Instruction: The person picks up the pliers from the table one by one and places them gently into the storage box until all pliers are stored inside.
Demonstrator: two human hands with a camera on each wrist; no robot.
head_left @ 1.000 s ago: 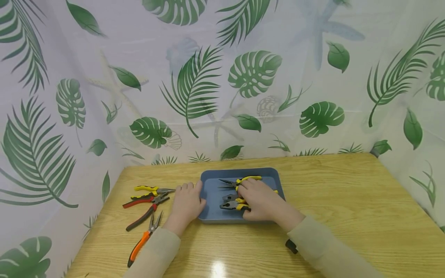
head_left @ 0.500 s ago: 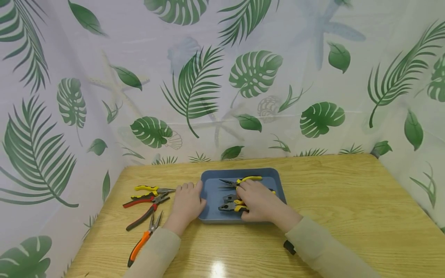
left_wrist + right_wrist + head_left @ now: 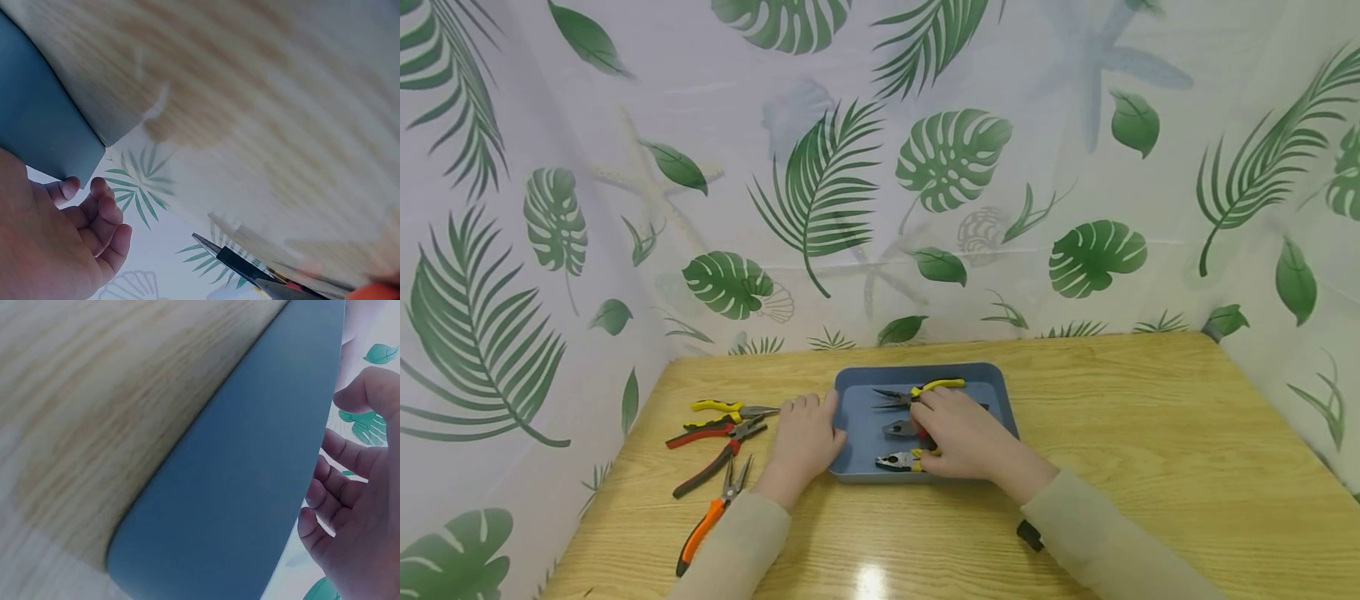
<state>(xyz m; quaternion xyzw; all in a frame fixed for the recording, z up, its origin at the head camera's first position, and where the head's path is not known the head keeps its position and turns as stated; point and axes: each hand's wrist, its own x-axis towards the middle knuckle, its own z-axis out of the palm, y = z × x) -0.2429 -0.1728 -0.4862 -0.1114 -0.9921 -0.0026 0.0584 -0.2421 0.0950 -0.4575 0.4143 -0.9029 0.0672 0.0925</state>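
My left hand (image 3: 805, 437) grips the left wall of a blue tray (image 3: 852, 471), its thumb over the rim. In the left wrist view, its fingers (image 3: 103, 225) curl beside the tray's corner. Inside the tray, my right hand (image 3: 962, 433) holds the front combination pliers (image 3: 898, 461) by the yellow handles, which it mostly hides. Beside it lie red-handled pliers (image 3: 900, 429), partly covered by the hand, and yellow-handled long-nose pliers (image 3: 891, 398) at the back. The right wrist view shows curled fingers (image 3: 340, 487) over the tray wall, the pliers hidden behind it.
Left of the tray on the wooden table (image 3: 1120, 417) lie yellow-handled pliers (image 3: 730, 408), red-handled pliers (image 3: 730, 450) and orange-handled long-nose pliers (image 3: 707, 521). A black object (image 3: 1030, 535) shows beside the right sleeve. Leaf-printed cloth (image 3: 865, 208) stands behind the table.
The front pliers have moved down toward the tray's near wall, and red handles now show on the middle pliers. My right hand has shifted slightly; my left hand stays put.
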